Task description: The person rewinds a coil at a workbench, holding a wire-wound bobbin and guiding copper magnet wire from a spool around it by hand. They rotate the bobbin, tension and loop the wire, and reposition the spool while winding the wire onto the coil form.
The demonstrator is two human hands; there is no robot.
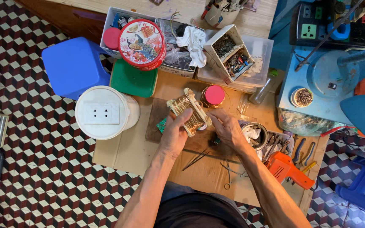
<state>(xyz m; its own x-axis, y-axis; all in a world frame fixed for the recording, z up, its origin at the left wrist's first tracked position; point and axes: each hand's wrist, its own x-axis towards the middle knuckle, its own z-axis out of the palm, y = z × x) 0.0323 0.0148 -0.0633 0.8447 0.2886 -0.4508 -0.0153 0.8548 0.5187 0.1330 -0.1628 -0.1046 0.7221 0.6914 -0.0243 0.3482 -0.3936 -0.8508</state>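
Wire spool, gold coil, tilted, held above wood board.

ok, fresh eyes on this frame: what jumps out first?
Dead centre, the left hand grips a spool of golden wire while the right hand works at its lower edge, above a cardboard sheet. Behind it stand a round red tin with a bird picture and a blue stool, with a white tub bearing a socket plate at left. An orange tool lies lower right.
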